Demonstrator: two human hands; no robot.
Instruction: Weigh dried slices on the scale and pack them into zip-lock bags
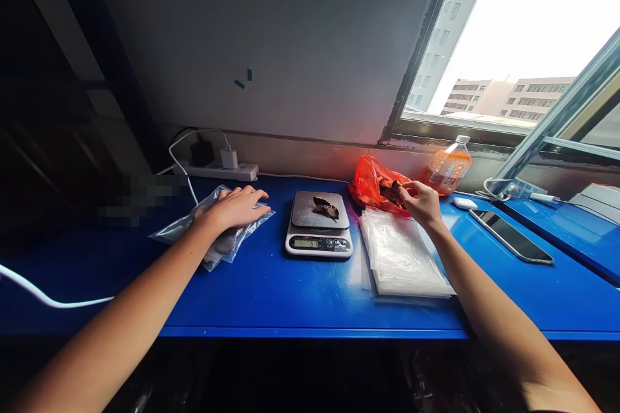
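The left hand [236, 208] lies flat and open on a small pile of clear plastic zip bags [213, 232], with its fingers spread out and not gripping anything. These bags sit on the left part of the long blue table [271, 297]. The right hand [420, 202] is pinched shut on a small dark brown dried piece [394, 188], right at the mouth of a crumpled red-orange plastic bag [372, 186]. That bag sits near the back of the table, just right of a small grey kitchen scale [318, 227]. Another dark brown dried piece [325, 208] lies on top of the scale plate. The little screen on the scale is lit, but the numbers are too small to read. Just in front of the red-orange bag lies a flat stack of clear plastic bags [402, 261], and the right arm crosses over its edge. Behind the right hand stands a plastic bottle with orange drink and a white cap [446, 168], close to the window. Further right lie a small white mouse [465, 203] and a dark flat phone [511, 235]. At the back left, a white power strip with plugs [220, 164] rests by the wall, and a white cable [43, 297] runs across the left end of the table.
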